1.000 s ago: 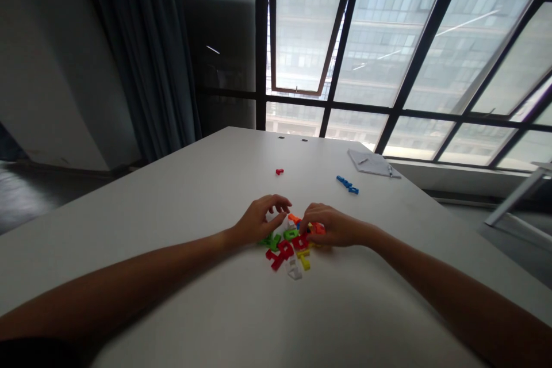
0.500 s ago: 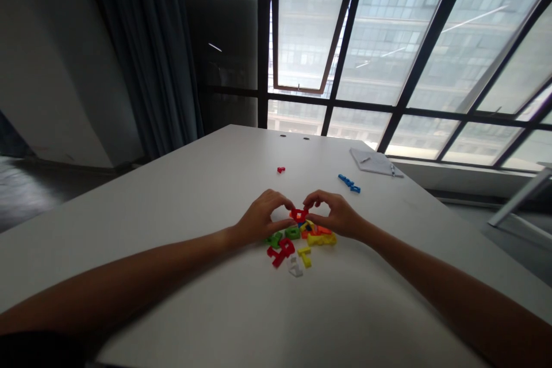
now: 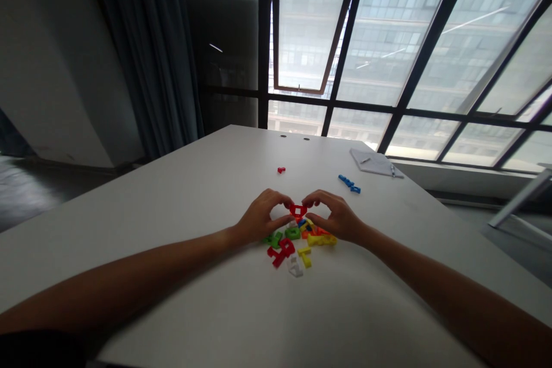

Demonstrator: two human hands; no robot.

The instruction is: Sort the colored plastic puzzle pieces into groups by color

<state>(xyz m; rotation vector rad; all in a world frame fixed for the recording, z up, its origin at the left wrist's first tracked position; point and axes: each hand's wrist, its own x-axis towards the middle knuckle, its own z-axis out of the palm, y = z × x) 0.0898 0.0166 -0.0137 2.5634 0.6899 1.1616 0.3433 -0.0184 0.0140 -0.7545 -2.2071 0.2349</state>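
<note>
My left hand and right hand pinch the red piece just beyond the green ring; its long axis runs hand to hand, narrower edge towards me, smooth, square-holed, plastic-looking.

Your red piece, square hole facing you, is held between your fingers, at twelve o'clock from the green ring-like piece.
</note>
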